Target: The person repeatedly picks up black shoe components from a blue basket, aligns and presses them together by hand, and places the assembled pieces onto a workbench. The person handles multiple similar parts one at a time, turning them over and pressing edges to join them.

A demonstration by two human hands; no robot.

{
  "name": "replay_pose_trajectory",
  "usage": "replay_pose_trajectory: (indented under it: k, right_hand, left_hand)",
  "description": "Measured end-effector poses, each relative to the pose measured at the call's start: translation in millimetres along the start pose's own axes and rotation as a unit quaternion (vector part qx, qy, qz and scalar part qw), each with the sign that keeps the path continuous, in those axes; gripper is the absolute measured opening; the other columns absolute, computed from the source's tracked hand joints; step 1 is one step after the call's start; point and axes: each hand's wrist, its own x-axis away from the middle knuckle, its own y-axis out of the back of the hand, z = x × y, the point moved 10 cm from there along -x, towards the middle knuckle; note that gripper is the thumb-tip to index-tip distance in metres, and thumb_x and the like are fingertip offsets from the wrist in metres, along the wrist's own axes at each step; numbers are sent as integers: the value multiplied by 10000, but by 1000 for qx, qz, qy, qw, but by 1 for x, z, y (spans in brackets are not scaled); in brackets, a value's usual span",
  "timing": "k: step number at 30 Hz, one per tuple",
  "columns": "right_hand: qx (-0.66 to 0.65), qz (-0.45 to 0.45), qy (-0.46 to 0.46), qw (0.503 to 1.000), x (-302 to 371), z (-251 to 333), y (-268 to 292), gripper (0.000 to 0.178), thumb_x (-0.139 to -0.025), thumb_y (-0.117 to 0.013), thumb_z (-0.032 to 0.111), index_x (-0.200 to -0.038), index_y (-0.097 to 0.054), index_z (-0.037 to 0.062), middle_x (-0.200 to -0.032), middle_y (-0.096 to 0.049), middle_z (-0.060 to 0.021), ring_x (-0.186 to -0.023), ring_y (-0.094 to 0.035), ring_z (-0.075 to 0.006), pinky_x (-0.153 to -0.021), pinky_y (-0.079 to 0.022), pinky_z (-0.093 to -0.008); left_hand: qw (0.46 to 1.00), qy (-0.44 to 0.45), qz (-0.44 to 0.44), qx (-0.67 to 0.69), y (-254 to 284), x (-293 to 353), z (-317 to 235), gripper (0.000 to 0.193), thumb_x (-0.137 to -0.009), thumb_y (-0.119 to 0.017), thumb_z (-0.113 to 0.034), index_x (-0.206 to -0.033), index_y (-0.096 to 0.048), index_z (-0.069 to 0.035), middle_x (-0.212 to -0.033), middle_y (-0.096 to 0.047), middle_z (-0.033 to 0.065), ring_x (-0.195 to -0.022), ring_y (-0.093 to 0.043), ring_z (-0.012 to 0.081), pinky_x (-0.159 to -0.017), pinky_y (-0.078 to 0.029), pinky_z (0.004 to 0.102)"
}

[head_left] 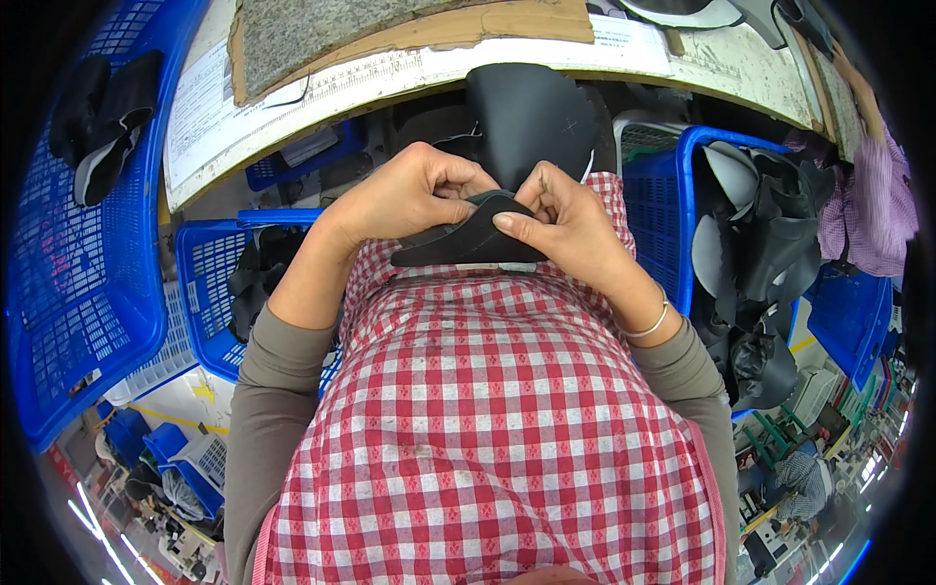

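Note:
A black leather-like piece (468,246), which looks like part of a shoe or boot upper, is folded between my two hands above my lap. My left hand (424,190) pinches its upper edge with thumb and bent fingers. Close beside it, my right hand (570,214) grips the same edge, the thumb pressed on the near face. Just beyond my fingers a broad, smooth black panel (536,122) rises toward the table edge. Whether that panel joins the folded piece is hidden behind my hands.
A white worktable (726,83) with a stone slab (390,34) on cardboard lies ahead. Blue crates stand around me: one at far left (88,292), a lower left one (207,258), and one at right (687,185) full of black pieces. Another person's purple checked sleeve (882,210) shows at far right.

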Motion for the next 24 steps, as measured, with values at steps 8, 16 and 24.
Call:
replay_pose_trajectory:
  k: [8, 16, 24]
  right_hand:
    - [5, 2, -23, 1000, -4, 6, 0, 266, -930, -844, 138, -921, -596, 42, -735, -632, 4, -654, -521, -24, -548, -414, -236]
    - [-1, -2, -7, 1000, -5, -3, 4, 255, -916, -843, 129, -915, -609, 27, -740, -648, -7, -663, -555, -42, -567, -448, -252]
    - [80, -106, 37, 990, -18, 34, 78, 339, -860, -849, 52, -1166, -719, -10, -1060, -798, -134, -960, -767, -169, -872, -624, -307]
  left_hand:
    - [1000, -2, 11, -2, 1, 0, 5, 296, -887, -700, 86, -1153, -800, 2, -978, -775, 53, -856, -674, 101, -805, -559, 277]
    - [1000, -9, 3, 23, -2, -5, -2, 149, -974, -732, -80, -1074, -795, 11, -900, -739, 30, -816, -635, 85, -737, -522, 279]
    - [986, -72, -121, -89, -6, -5, -3, 134, -884, -749, -73, -845, -670, 27, -684, -526, 25, -652, -459, 72, -580, -392, 289]
